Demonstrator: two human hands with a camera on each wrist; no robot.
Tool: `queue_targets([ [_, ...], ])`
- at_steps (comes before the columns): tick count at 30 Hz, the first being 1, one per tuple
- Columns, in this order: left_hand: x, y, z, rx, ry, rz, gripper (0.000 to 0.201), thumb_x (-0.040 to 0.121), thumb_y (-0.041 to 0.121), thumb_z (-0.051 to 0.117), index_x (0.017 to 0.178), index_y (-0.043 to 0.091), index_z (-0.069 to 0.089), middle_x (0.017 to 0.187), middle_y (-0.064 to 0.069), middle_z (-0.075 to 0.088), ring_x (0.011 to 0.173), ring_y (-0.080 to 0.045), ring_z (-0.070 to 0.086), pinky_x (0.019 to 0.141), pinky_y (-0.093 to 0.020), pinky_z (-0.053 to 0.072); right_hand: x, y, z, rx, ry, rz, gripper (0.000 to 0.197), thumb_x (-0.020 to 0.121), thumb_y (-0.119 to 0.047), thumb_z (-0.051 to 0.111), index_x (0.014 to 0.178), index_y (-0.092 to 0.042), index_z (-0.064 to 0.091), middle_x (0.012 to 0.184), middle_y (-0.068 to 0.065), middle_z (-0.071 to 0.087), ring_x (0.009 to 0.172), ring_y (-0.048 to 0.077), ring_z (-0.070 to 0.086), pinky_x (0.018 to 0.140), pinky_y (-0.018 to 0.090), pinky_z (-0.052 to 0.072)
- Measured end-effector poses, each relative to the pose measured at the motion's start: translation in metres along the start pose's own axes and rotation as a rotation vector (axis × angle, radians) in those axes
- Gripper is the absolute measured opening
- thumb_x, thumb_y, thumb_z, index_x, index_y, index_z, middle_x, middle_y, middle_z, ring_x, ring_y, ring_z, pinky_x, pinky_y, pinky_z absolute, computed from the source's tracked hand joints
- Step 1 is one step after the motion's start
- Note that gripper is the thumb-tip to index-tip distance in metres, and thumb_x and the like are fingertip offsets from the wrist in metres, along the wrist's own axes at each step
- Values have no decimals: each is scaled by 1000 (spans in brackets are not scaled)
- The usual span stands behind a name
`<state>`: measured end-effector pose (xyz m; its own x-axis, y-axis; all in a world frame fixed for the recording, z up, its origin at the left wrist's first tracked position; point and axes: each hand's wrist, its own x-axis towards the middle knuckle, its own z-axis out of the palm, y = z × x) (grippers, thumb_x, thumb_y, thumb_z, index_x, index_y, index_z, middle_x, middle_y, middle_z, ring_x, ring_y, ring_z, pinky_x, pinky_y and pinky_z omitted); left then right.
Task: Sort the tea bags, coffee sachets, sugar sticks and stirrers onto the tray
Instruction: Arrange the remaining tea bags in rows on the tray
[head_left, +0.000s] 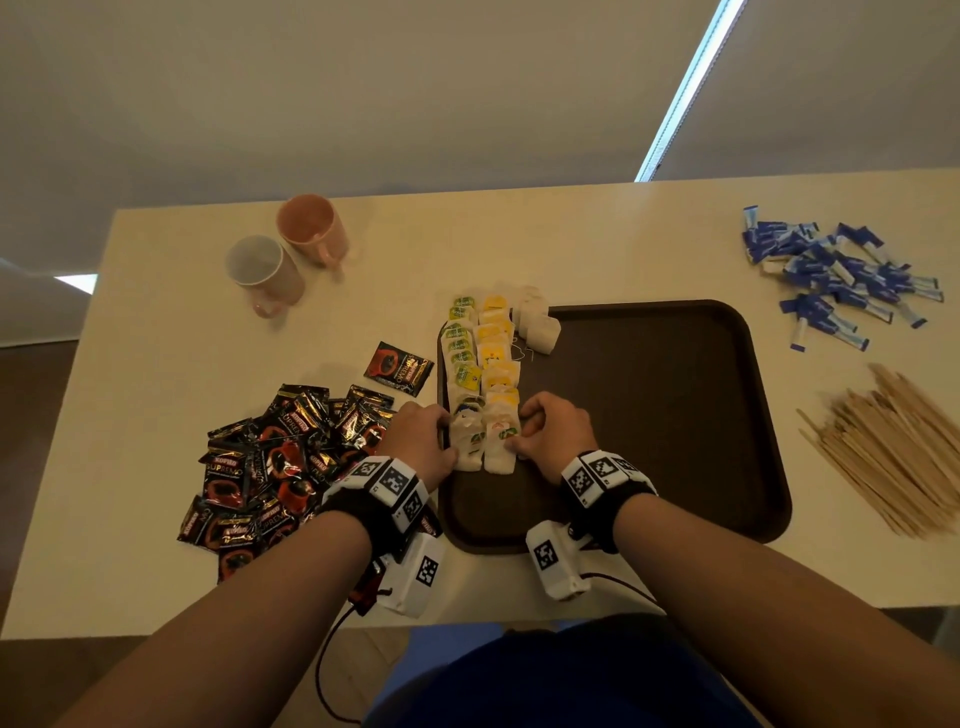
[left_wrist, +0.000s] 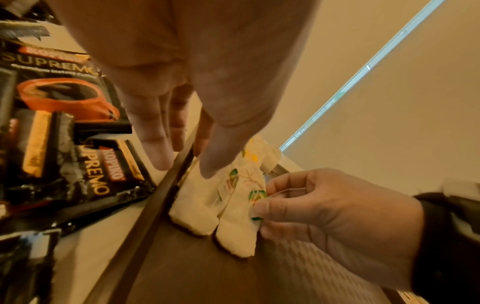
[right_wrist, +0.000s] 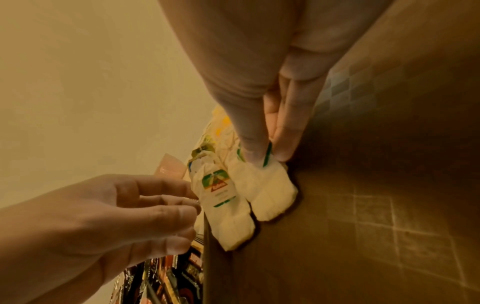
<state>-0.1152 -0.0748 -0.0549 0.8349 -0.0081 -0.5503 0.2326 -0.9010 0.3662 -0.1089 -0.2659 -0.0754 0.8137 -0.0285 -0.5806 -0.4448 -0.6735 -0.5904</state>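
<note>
The tray (head_left: 649, 415) sat in the middle of the surface (head_left: 156, 322). Tea bags (head_left: 483, 364) lay in two rows along the tray's left edge, with a few more beside them at its far-left corner. Coffee sachets (head_left: 270, 467) were heaped left of the tray, two mugs (head_left: 291, 249) behind them. Sugar sticks (head_left: 841, 275) lay at the far right, stirrers (head_left: 893, 457) in front of those.

Both forearms forward, left hand (head_left: 423, 439) and right hand (head_left: 558, 436) low — fingers (right_wrist: 288, 131) bent, pinching.

Both hands (head_left: 488, 436) touch tea bags (head_left: 483, 374) on the tray (head_left: 675, 415).
</note>
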Motion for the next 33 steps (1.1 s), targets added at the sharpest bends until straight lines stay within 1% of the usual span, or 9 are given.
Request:
queue_targets([
  [9,-1,4,1,-107,-64,-102,45,83,18,75,124,16,59,102,-2,71,98,-16,66,89,-31,55,-2,2,-2,17,-40,26,32,74,-22,84,98,-20,64,82,-3,70,78,11,69,80,33,59],
  [12,0,4,0,-106,-75,-107,43,82,18,75,122,15,60,106,-4,71,100,-18,66,89,-33,55,-3,-3,-15,45,-32,-23,24,80,-19,79,99,-20,64,83,-5,69,77,7,66,73,24,57],
  [15,2,2,-4,-123,-58,-119,38,84,14,71,121,16,61,106,-5,71,98,-20,67,84,-34,56,10,-8,-41,58,132,-80,17,86,-15,69,100,-21,63,90,-6,66,80,7,63,67,14,48],
  [18,3,0,-8,-147,-25,-125,32,87,12,66,118,18,61,99,-2,71,91,-16,67,74,-26,49,49,-19,-65,-126,255,-113,47,81,-16,75,124,-20,55,121,2,60,111,20,58,94,34,52],
  [20,4,-1,-10,-178,-13,-128,30,88,11,65,117,19,61,90,1,70,85,-13,66,73,-25,49,75,-32,-78,-337,185,-142,75,79,-17,77,143,-17,39,144,5,43,130,28,44,106,44,43],
  [23,4,-4,-12,-204,-9,-128,27,88,10,64,113,21,60,87,3,69,82,-10,65,71,-24,51,104,-56,-91,-525,47,-170,95,76,-19,79,152,-18,22,153,7,28,134,35,35,106,47,41],
  [25,3,-5,-13,-218,-11,-115,25,89,11,64,111,22,61,86,4,68,80,-7,63,64,-19,46,115,-66,-92,-615,-52,-135,99,71,-28,83,150,-21,25,148,8,28,132,36,35,103,49,44],
  [27,2,-5,-14,-229,-17,-104,23,89,12,64,108,22,62,85,5,68,79,-6,62,64,-18,44,120,-72,-90,-679,-107,-114,89,68,-34,84,144,-23,38,141,10,31,128,36,39,99,47,48],
  [33,-2,-5,-16,-261,-4,-88,18,87,13,63,102,22,65,82,5,67,77,-7,63,69,-22,48,110,-71,-86,-500,48,-221,19,79,-8,66,97,-10,74,104,9,66,93,24,63,69,29,50],
])
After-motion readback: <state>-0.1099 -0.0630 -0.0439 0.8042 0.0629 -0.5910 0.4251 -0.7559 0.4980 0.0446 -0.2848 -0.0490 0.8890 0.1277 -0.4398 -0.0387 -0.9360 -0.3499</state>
